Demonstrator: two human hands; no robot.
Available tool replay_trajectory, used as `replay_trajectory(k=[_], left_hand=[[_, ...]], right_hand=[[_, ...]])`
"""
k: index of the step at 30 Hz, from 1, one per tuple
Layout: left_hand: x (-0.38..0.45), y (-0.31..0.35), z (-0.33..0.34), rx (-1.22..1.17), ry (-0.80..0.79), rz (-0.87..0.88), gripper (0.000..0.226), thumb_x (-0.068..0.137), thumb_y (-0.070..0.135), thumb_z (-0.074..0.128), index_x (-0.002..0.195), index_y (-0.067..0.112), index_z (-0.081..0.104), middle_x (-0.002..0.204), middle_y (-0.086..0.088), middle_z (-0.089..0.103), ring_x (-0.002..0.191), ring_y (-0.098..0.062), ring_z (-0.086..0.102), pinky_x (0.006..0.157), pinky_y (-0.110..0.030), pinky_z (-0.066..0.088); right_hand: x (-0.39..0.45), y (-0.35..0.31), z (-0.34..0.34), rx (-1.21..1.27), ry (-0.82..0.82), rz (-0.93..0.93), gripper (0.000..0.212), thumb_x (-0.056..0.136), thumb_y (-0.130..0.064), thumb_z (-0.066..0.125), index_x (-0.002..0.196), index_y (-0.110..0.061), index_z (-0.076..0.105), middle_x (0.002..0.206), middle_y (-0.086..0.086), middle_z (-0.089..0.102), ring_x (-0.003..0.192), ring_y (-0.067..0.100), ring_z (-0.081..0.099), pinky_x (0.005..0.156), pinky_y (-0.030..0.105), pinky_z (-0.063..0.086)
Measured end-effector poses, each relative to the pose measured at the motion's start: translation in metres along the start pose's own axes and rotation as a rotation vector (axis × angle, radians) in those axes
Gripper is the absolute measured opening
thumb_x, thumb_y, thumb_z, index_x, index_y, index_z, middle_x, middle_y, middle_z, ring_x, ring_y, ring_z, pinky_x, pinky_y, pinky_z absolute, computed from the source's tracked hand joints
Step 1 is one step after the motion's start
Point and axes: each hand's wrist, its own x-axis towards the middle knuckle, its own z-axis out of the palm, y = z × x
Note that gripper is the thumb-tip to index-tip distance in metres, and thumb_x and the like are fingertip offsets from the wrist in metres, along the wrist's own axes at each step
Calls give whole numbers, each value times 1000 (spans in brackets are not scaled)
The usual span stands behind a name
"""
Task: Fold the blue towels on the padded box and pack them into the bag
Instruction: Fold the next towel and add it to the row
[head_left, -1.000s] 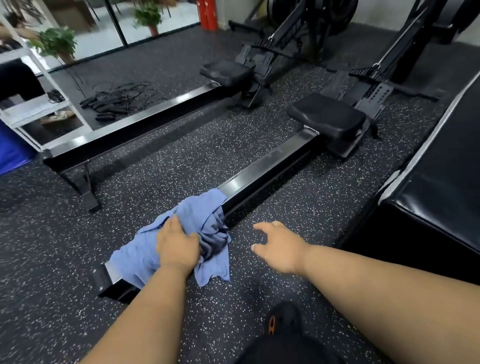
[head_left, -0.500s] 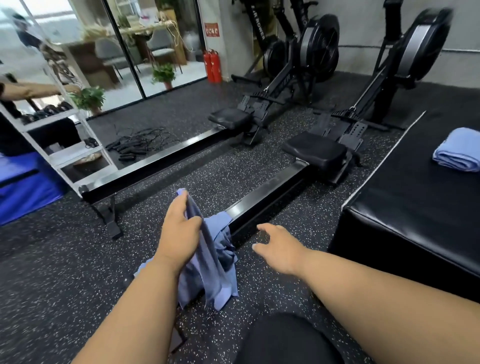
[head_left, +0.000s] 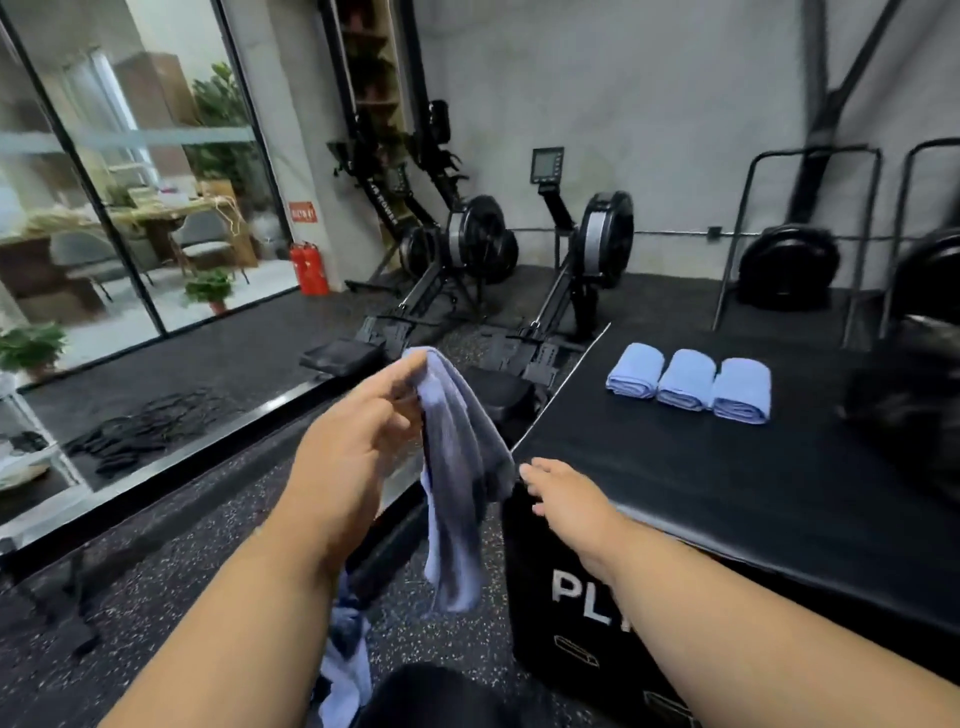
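Note:
My left hand (head_left: 358, 441) pinches a crumpled blue towel (head_left: 457, 467) by its top, and the cloth hangs down over the floor beside the padded box. My right hand (head_left: 566, 499) hovers with relaxed fingers at the near left corner of the black padded box (head_left: 727, 493), holding nothing. Three folded blue towels (head_left: 688, 383) lie side by side on the box top, further back. A dark, blurred bag (head_left: 909, 405) sits on the box at the right edge of view.
Two black rowing machines (head_left: 571, 280) stand ahead on the speckled rubber floor, their rails running toward me on the left. Black cables (head_left: 150, 426) lie by the glass wall. A red fire extinguisher (head_left: 309, 270) stands near the wall.
My left hand lifted the towel off the rowing machine rail and raised it to chest height. The view swung up and right, bringing the box top with the folded towels into sight.

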Motion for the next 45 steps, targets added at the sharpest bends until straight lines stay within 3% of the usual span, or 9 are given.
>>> replay_trajectory(k=[3,6,16,19,22,26,32,38,45], left_hand=[[-2,8,38,-149,-86,39,59,82,-1,42,136,5,67,137,-11,69,121,-20,67,101,-37,51],[-9,7,75,-215,-193,6,68,73,6,46,139,0,63,125,-12,71,90,-13,68,79,-24,54],[-48,-16,170,-194,-302,-106,57,92,-9,32,136,7,66,130,-13,73,98,-18,71,79,-26,51],[-55,-15,187,-188,-355,-115,57,91,-7,33,135,6,66,130,-12,73,104,-19,74,82,-26,55],[-58,-13,195,-214,-373,-142,67,70,4,42,131,4,69,126,-14,74,87,-15,70,78,-28,49],[-60,-16,193,-235,-360,-153,70,64,6,43,128,3,71,119,-10,75,78,-13,68,79,-33,43],[-64,-11,184,-222,-326,-118,71,64,7,42,129,0,70,95,-3,74,73,-10,60,79,-34,38],[-58,-13,166,-97,-233,-82,61,68,11,49,122,12,77,122,-11,76,88,-13,62,84,-32,45],[-38,-39,133,237,-37,-74,50,90,-9,54,126,19,74,118,6,78,116,-15,71,101,-33,54]], right_hand=[[-25,10,-56,70,7,57,32,105,-50,54,116,-23,67,105,-10,65,98,11,60,81,30,44],[-51,22,-104,179,53,132,23,106,-50,53,102,-29,62,105,-8,66,93,10,61,70,27,40],[-103,97,-157,318,-49,351,22,87,-40,71,84,-20,79,81,-2,72,70,22,51,67,36,35],[-92,125,-153,369,-83,352,65,73,-50,82,121,-6,76,122,9,73,92,29,48,82,42,33],[-102,120,-151,343,-109,340,38,75,-46,74,103,-20,72,100,10,65,82,27,49,73,38,36],[-111,99,-152,309,-105,297,31,74,-53,63,95,-30,65,78,-3,55,65,15,41,60,32,30],[-113,90,-148,248,-73,156,33,88,-25,64,117,-23,78,110,6,80,108,32,75,101,51,55],[-112,85,-151,200,61,69,19,97,-8,57,99,-11,75,68,4,69,49,15,56,48,26,39],[-108,77,-174,235,247,-48,18,99,-25,65,82,-18,61,73,-2,59,66,13,51,62,27,41]])
